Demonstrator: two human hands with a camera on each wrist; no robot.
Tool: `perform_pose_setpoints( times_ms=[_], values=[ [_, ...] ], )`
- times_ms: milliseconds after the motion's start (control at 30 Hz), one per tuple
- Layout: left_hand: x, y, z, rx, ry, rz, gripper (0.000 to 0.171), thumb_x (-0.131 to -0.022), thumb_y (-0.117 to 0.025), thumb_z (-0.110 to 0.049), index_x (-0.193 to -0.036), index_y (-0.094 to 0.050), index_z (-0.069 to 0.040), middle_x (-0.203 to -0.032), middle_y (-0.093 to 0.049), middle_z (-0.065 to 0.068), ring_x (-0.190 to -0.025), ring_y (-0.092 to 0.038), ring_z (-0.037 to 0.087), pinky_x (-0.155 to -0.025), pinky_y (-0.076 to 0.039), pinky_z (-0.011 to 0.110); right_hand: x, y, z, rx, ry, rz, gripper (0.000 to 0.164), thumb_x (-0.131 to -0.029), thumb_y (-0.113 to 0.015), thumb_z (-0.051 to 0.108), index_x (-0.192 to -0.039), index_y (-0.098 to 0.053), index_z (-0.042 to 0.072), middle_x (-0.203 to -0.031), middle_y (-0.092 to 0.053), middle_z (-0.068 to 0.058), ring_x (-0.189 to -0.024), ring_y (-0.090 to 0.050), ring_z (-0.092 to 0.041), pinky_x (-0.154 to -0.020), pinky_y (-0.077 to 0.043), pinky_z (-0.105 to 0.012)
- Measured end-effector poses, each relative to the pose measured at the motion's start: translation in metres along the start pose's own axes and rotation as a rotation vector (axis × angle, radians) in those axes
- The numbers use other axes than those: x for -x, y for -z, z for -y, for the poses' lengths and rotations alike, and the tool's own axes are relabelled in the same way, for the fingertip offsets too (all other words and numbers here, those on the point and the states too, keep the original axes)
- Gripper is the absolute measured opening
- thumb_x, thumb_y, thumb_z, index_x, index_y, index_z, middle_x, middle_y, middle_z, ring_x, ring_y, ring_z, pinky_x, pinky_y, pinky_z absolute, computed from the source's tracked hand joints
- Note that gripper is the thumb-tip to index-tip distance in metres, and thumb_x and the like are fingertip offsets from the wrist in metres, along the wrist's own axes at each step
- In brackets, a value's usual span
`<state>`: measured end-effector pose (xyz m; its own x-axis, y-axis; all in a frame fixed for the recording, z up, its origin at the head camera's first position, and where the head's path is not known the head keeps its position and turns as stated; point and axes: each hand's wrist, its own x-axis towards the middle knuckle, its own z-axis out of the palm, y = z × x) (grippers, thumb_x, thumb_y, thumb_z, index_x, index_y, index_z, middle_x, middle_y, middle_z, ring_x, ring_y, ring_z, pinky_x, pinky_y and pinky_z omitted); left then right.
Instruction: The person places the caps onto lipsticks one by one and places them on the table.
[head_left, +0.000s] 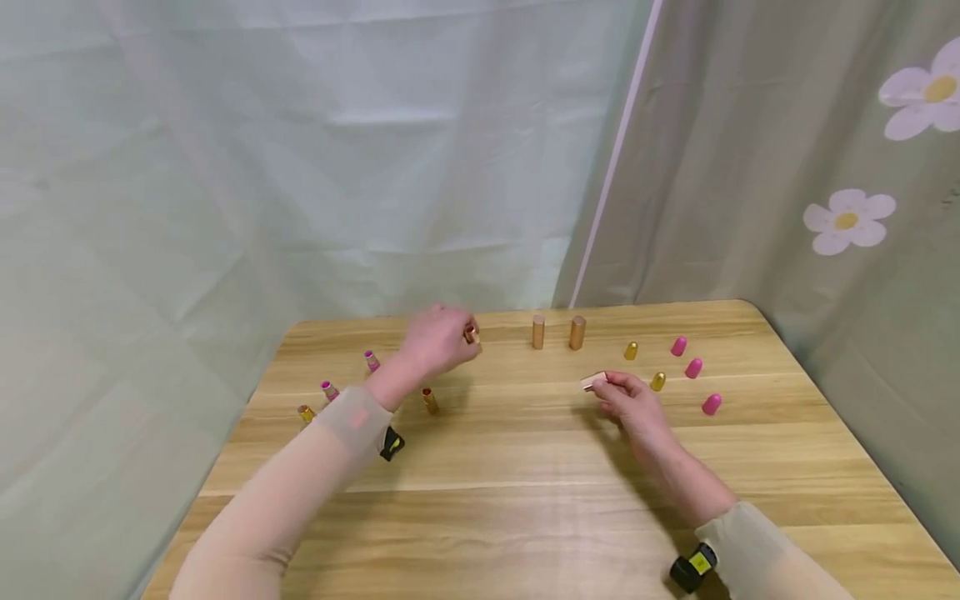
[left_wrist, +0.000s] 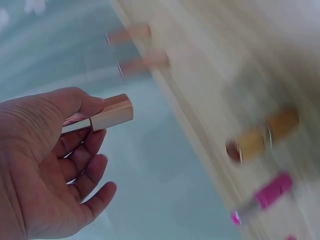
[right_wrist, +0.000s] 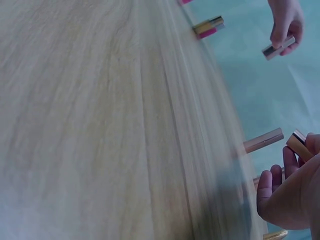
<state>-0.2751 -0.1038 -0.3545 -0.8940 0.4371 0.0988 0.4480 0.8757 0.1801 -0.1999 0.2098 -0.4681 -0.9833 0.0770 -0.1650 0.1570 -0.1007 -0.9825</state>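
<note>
In the head view my left hand is raised above the back left of the table, gripping an uncapped rose-gold lipstick tube. The left wrist view shows thumb and index finger pinching that tube, its silver collar towards the palm and the other fingers loosely bent. At centre right, my right hand pinches a rose-gold lipstick cap just over the table. This cap also appears in the right wrist view, apart from the tube. Two rose-gold lipsticks stand upright between the hands, towards the back.
Uncapped gold lipsticks and pink lipsticks stand on the left of the wooden table, partly behind the left arm. Gold caps and pink caps stand at the right. A curtain hangs behind the table.
</note>
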Motion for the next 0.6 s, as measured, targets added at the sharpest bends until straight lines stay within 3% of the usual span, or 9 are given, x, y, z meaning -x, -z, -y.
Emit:
perform_pose_setpoints(
  times_ms=[167,367,600],
  values=[
    [0.020,-0.014,-0.032,-0.003,-0.106,0.039,0.016,-0.089,-0.076,-0.026,-0.100,-0.072,-0.015,-0.095,-0.068,-0.004,-0.090,-0.059,0.017,-0.086,-0.047,0.036,-0.002,0.002,0.000,-0.064,-0.035,-0.010,0.044,-0.102,-0.067,0.022,-0.132,-0.051,-0.005,-0.107,-0.067,0.004,-0.104,-0.063,-0.012,-0.101,-0.051,-0.035],
    [0.046,-0.042,-0.048,-0.030,-0.183,0.080,0.015,-0.086,-0.078,-0.026,-0.094,-0.070,-0.017,-0.090,-0.066,-0.005,-0.086,-0.057,0.016,-0.083,-0.047,0.033,-0.004,0.005,0.000,-0.104,-0.035,-0.013,0.041,-0.102,-0.065,0.021,-0.131,-0.051,-0.005,-0.105,-0.067,0.005,-0.099,-0.063,-0.008,-0.100,-0.051,-0.033],
    [0.068,-0.067,-0.049,0.016,-0.134,0.143,0.015,-0.085,-0.078,-0.025,-0.095,-0.069,-0.018,-0.091,-0.063,-0.005,-0.087,-0.055,0.017,-0.079,-0.048,0.033,-0.001,0.005,0.002,-0.127,-0.047,-0.010,0.042,-0.103,-0.064,0.021,-0.132,-0.049,-0.005,-0.105,-0.068,0.006,-0.101,-0.064,-0.007,-0.104,-0.049,-0.036]
  ],
)
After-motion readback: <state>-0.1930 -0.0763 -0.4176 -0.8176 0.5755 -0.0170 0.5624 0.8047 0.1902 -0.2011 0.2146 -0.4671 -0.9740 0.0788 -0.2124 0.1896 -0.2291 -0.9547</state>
